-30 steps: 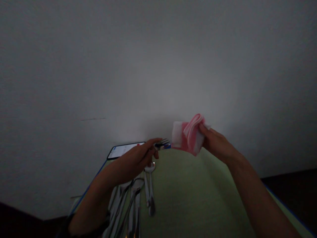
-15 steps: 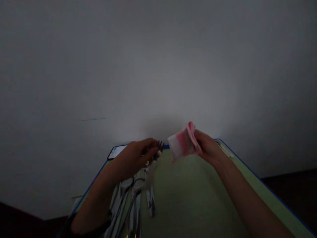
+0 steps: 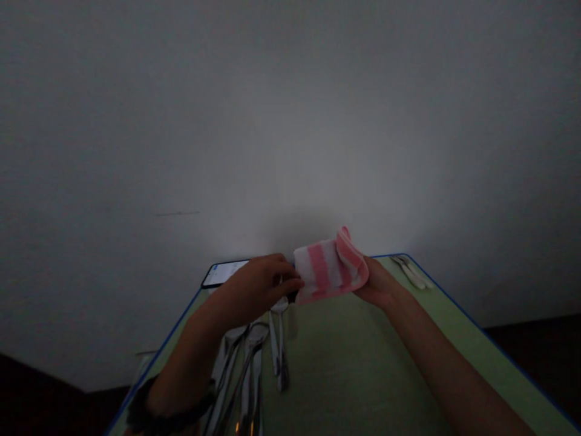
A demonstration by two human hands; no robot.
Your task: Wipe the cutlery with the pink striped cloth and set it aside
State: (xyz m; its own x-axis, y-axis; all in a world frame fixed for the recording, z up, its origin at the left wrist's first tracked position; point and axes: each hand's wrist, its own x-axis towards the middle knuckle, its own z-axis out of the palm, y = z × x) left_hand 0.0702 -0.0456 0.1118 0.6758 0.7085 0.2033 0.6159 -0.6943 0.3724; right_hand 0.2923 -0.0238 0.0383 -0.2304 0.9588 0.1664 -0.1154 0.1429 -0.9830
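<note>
My right hand [image 3: 379, 283] is closed on the right end of a folded pink-and-white striped cloth [image 3: 321, 269], held above the table. My left hand [image 3: 272, 280] is closed in a pinch at the cloth's left edge. The fork seen between its fingers a moment ago is now hidden behind the cloth and fingers. Below my left hand lie several metal spoons and other cutlery [image 3: 256, 333], handles toward me. A spoon [image 3: 281, 306] rests just to their right, beside another slim utensil.
The green tabletop [image 3: 345, 363] has a blue edge and stands against a grey wall [image 3: 290, 121]. A phone with a lit screen [image 3: 222, 274] lies at the back left. At the back right are forks with pale handles [image 3: 411, 274].
The cloth has moved left to my left hand and now covers the fork's tines. My left hand has shifted slightly right, and the view has tilted a little.
</note>
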